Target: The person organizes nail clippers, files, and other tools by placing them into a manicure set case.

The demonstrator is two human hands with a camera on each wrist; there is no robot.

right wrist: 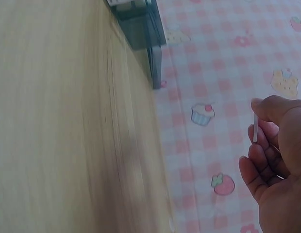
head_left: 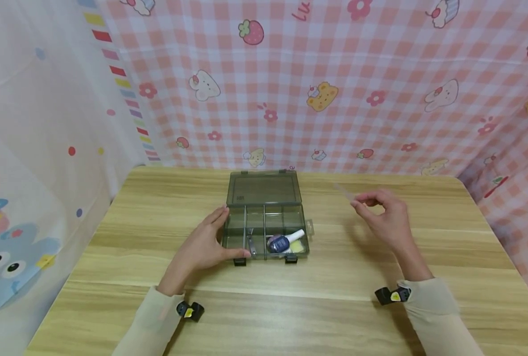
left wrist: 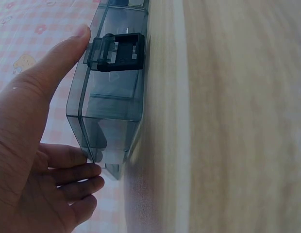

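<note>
A smoky clear compartment box point(head_left: 264, 256) stands on the table with its lid point(head_left: 264, 189) tipped back. My left hand point(head_left: 205, 243) grips its left end, thumb along the front rim by a black latch point(left wrist: 122, 52) and fingers at the side wall. Inside lie a nail clipper point(head_left: 252, 244), a dark blue nail polish bottle point(head_left: 279, 244) with a white cap, and a pale yellow item point(head_left: 296, 246) partly hidden under it. Right of the box, my right hand point(head_left: 386, 217) pinches a thin translucent strip point(right wrist: 255, 128) between thumb and fingers, above the table.
The wood-grain table point(head_left: 335, 316) runs back to a pink checked cloth point(head_left: 281, 64). A white patterned cloth point(head_left: 45, 123) hangs on the left. A clear tab point(head_left: 310, 227) juts out at the box's right side. Both wrists carry small black cameras.
</note>
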